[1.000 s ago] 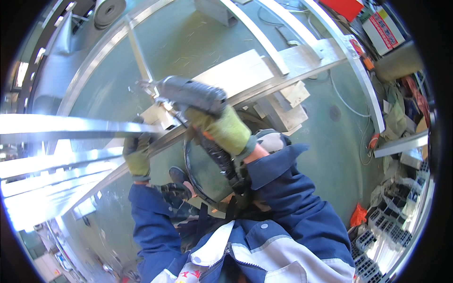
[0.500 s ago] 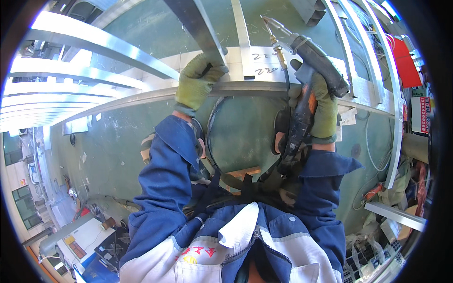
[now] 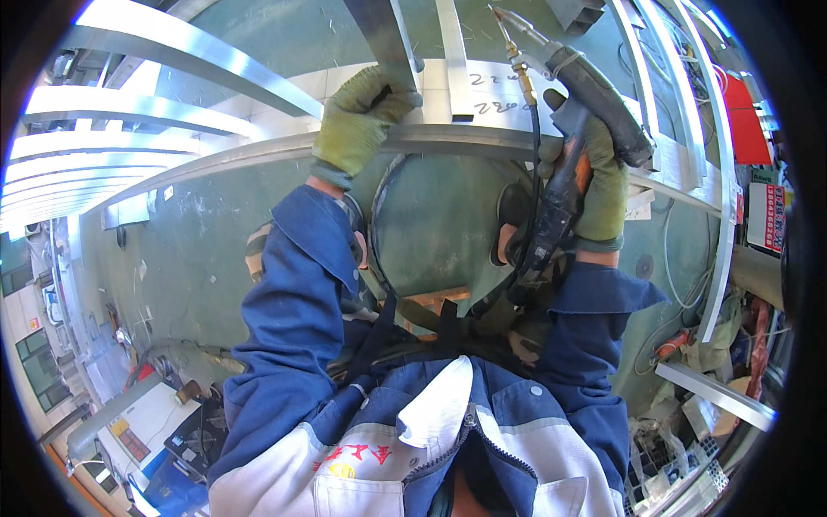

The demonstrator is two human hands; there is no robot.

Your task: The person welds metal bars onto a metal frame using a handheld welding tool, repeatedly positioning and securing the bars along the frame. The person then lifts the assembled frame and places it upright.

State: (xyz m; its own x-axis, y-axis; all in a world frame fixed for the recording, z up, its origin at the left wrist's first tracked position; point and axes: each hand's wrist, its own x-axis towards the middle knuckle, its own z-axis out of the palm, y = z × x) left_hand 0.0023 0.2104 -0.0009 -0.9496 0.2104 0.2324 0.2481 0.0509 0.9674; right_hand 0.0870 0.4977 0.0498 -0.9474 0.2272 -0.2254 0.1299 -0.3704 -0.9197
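Observation:
A green-gloved left hand (image 3: pixel 357 125), mine, is closed round the near end of a square metal tube (image 3: pixel 383 39) that stretches away from me. My right hand (image 3: pixel 603 189), in a matching glove, grips a black and orange handheld welding torch (image 3: pixel 599 103). The torch's narrow metal nozzle points away to the upper left, with a thin brass-fitted feed line (image 3: pixel 527 82) beside it. Its tip is apart from the metal. Below my left hand, a long metal rail (image 3: pixel 465 136) runs across. A short tube end (image 3: pixel 461 112) sits between my hands, beside a pale surface with handwritten marks.
Several parallel metal bars (image 3: pixel 172 56) fill the left side, and more bars (image 3: pixel 633 69) stand on the right. A red panel (image 3: pixel 745 121) is at far right. Cables lie on the green floor (image 3: pixel 448 215). A white-topped desk (image 3: pixel 142 422) stands lower left.
The view has shifted slightly, so the rail and both hands appear higher in the picture. Both hands keep their grips, and the torch appears a little further right.

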